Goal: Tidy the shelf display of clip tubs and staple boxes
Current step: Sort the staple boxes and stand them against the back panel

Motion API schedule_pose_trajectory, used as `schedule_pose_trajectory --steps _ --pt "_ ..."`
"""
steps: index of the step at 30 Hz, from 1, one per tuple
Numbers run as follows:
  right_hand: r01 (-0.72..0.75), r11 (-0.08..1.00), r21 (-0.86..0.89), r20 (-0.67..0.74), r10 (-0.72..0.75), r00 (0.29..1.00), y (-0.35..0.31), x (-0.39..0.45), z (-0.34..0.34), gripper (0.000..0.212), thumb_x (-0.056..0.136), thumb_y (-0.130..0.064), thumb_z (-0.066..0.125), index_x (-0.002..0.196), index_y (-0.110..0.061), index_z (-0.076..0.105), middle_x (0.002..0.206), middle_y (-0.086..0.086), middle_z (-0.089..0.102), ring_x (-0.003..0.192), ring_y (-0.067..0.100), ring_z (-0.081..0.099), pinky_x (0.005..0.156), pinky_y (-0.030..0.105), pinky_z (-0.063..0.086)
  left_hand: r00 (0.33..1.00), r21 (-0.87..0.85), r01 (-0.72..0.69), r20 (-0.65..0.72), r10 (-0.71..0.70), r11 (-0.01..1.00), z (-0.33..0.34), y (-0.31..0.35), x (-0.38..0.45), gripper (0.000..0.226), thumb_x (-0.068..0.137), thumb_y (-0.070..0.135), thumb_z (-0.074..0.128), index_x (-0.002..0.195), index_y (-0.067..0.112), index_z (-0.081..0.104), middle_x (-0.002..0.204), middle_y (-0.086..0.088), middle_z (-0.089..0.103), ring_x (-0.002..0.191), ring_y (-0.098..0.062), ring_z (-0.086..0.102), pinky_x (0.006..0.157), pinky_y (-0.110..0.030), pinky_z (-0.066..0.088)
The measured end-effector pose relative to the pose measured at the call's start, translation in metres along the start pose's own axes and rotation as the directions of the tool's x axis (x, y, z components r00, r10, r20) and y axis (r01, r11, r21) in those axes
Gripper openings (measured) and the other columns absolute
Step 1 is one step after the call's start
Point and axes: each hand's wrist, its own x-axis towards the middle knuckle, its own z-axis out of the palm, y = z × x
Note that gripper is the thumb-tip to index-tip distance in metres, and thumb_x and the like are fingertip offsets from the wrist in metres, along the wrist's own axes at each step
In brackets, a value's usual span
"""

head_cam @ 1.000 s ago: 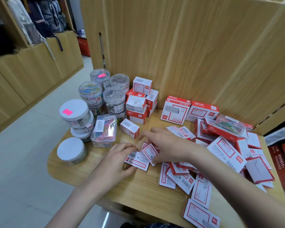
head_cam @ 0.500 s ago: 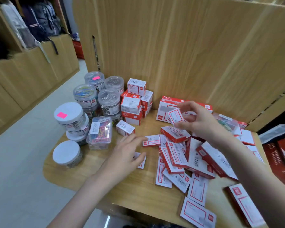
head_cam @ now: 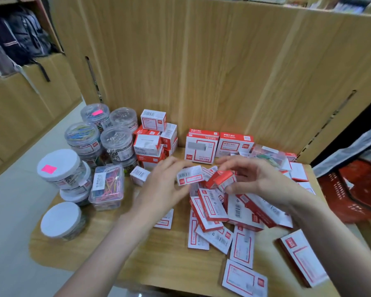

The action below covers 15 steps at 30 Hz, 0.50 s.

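Round tubs [head_cam: 81, 138] of clips stand stacked at the shelf's [head_cam: 107, 249] left edge; the front left corner lies bare. Left hand [head_cam: 163, 187] pinches a white staple box [head_cam: 190, 177] and right hand [head_cam: 253, 179] grips a red box [head_cam: 220, 181], both above the scattered pile mid-shelf.

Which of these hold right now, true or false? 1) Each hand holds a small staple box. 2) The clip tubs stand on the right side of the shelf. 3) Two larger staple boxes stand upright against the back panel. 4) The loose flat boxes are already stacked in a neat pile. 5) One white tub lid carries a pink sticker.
1) True: the left hand holds a white small box, and the right hand holds a red small box.
2) False: the clip tubs stand on the left.
3) True: two larger staple boxes stand there.
4) False: the flat boxes lie scattered and overlapping.
5) True: the pink sticker is on a white lid.
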Motion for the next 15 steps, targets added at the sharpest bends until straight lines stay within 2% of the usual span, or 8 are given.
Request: schedule_pose_trajectory --steps 3,7,10,12,15 --pt "-0.018 0.993 0.113 0.014 0.017 1.0 0.0 -0.002 0.001 0.025 0.069 0.006 0.069 0.091 -0.005 0.066 0.121 -0.003 0.06 0.106 0.01 0.061 0.086 0.02 0.05 0.992 -0.129 -0.067 0.1 0.08 0.989 -0.001 0.012 0.011 0.04 0.077 0.018 0.07 0.115 0.025 0.061 0.102 0.013 0.052 0.1 -0.005 0.05 0.08 -0.015 0.039" --pt "0.021 0.979 0.203 -0.027 -0.016 1.0 0.003 -0.004 0.001 0.028 0.067 -0.001 0.073 0.092 -0.009 0.063 0.096 0.004 0.069 0.09 0.013 0.064 0.074 0.02 0.05 0.979 -0.182 -0.125 0.138 0.151 0.975 0.006 0.02 0.019 0.043 0.074 0.023 0.064 0.117 0.023 0.059 0.103 0.027 0.049 0.097 0.006 0.05 0.079 -0.011 0.04" --pt "0.051 0.98 0.194 -0.121 -0.028 0.992 0.003 -0.008 -0.009 0.03 0.068 0.0 0.071 0.093 -0.011 0.06 0.092 0.005 0.067 0.085 0.013 0.063 0.071 0.022 0.052 0.98 -0.19 -0.116 0.14 0.144 0.975 0.013 0.022 0.026 0.049 0.078 0.02 0.068 0.122 0.034 0.049 0.107 0.034 0.046 0.096 0.012 0.049 0.08 -0.011 0.042" --pt "0.069 0.981 0.18 -0.234 -0.026 0.972 0.004 -0.011 -0.02 0.032 0.068 0.002 0.073 0.092 -0.013 0.058 0.094 0.007 0.065 0.084 0.013 0.063 0.073 0.023 0.052 0.985 -0.179 -0.102 0.123 0.125 0.978 0.017 0.023 0.034 0.052 0.081 0.014 0.067 0.118 0.043 0.044 0.102 0.03 0.048 0.092 0.007 0.051 0.077 -0.016 0.045" --pt "0.135 0.963 0.232 -0.402 -0.031 0.915 0.002 -0.018 -0.04 0.033 0.063 -0.005 0.076 0.089 -0.018 0.059 0.092 0.001 0.068 0.083 0.015 0.065 0.074 0.025 0.053 0.987 -0.149 -0.106 0.108 0.122 0.983 0.024 0.022 0.047 0.037 0.083 0.009 0.063 0.113 0.029 0.055 0.095 0.022 0.053 0.089 0.003 0.053 0.078 -0.019 0.045"
